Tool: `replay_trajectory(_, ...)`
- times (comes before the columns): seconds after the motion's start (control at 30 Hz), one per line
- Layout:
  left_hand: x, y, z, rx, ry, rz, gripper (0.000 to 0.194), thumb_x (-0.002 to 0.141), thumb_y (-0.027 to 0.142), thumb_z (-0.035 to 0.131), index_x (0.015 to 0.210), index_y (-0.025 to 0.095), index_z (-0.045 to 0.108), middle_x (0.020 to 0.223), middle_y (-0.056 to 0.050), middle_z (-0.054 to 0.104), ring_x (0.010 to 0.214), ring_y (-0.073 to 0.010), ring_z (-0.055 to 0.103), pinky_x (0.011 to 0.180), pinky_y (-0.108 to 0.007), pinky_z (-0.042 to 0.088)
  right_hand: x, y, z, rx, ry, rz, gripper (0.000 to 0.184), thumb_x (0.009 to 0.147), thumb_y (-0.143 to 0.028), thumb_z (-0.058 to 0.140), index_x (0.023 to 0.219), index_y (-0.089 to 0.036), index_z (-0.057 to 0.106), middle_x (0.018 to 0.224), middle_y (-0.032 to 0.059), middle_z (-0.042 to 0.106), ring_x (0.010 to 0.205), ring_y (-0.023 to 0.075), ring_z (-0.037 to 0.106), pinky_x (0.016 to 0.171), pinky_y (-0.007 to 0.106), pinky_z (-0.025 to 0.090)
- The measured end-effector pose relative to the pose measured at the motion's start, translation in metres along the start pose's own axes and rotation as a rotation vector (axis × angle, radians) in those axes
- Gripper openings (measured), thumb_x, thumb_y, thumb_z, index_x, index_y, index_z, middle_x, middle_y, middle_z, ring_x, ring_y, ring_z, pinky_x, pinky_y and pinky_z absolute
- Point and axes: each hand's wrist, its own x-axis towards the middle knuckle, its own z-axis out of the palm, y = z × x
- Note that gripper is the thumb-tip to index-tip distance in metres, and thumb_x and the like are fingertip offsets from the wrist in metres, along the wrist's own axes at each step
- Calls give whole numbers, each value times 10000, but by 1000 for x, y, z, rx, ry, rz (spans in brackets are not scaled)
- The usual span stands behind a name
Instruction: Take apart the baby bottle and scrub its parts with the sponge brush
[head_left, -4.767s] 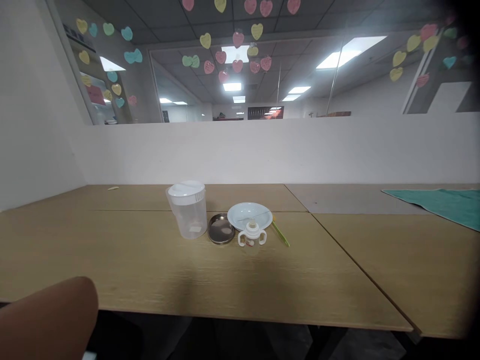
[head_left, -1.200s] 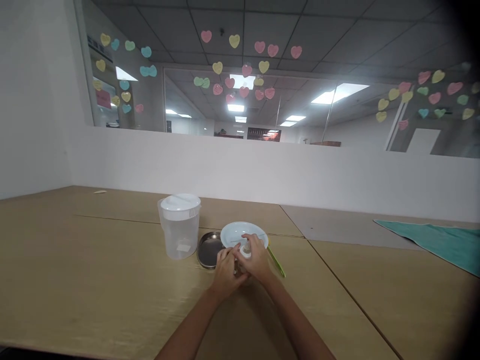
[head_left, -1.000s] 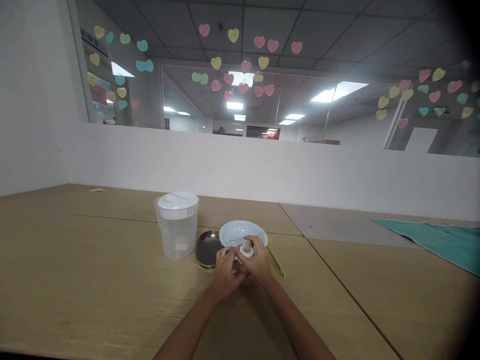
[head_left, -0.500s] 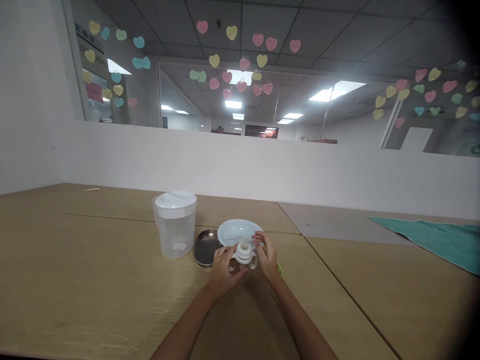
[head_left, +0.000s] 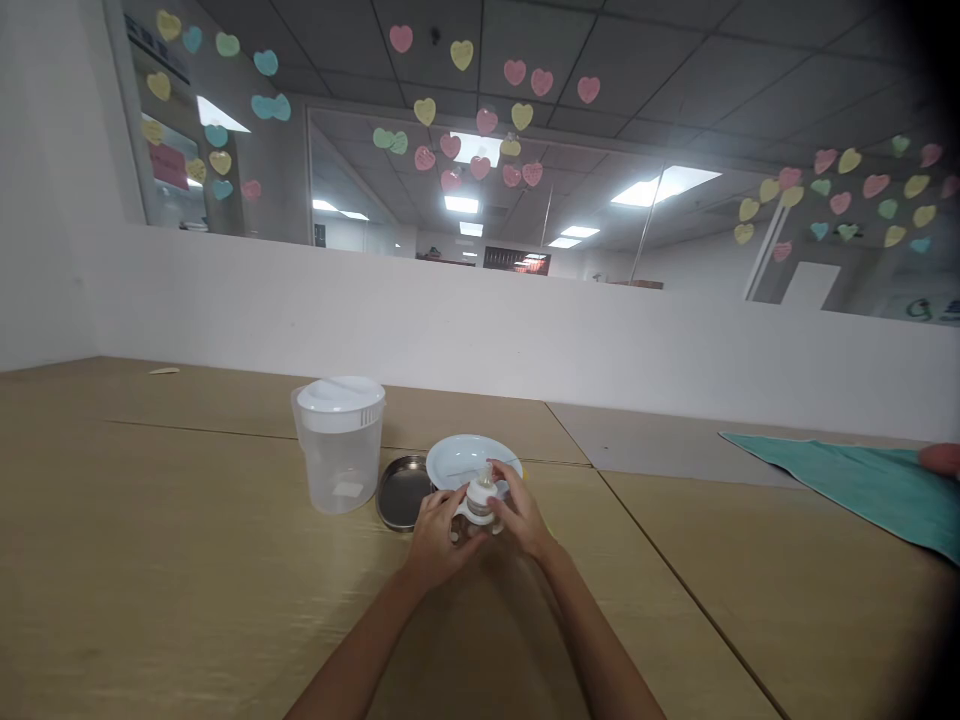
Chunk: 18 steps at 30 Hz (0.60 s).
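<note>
A baby bottle with a clear teat, a white ring (head_left: 480, 493) and a white two-handled collar (head_left: 471, 514) is held upright over the table in front of me. My left hand (head_left: 439, 540) wraps around its body and left handle from the left side. On the other side, my right hand (head_left: 519, 515) has thumb and fingers closed about the white ring below the teat. The fingers hide much of the bottle's body. Just behind the bottle lies a pale blue-white plate (head_left: 457, 452), and a dark round metal pan (head_left: 403, 492) sits to its left.
A clear plastic pitcher (head_left: 341, 465) with a white lid stands left of the pan. A teal cloth (head_left: 840, 475) lies at the right, with a reddish rounded shape (head_left: 940, 458) over it that I cannot make out. A white wall (head_left: 412, 325) rises behind the table.
My right hand, whose fingers were raised and apart beside the bottle, has closed around the white ring. A reddish shape has appeared at the far right. The view has shifted slightly.
</note>
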Motion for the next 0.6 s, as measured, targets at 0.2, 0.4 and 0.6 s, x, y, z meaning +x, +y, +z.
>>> replay_trajectory(0.2,-1,-2,0,13,3,-4,635,750,516,590,1281,195,456,1114,-114,606,1028,-267,543,882,-417,429,1,-1,1,15,-30,82,382,850,-452,480,1117,-198,583,1029,60,636,963,208,577,876,337,459)
replay_trajectory(0.4,-1,-4,0,26,13,14,647,745,513,603,1284,186,457,1089,-102,621,1002,-254,560,868,-410,448,12,-14,10,372,129,214,471,719,-405,670,1125,-189,568,1126,81,616,990,214,597,886,356,491)
replay_trajectory(0.6,0,-3,1,36,1,20,651,755,534,587,1286,181,452,1114,-119,620,1015,-266,556,879,-417,440,21,-23,-2,1002,449,406,581,614,-290,775,1110,-216,482,1111,34,613,883,165,647,861,347,535)
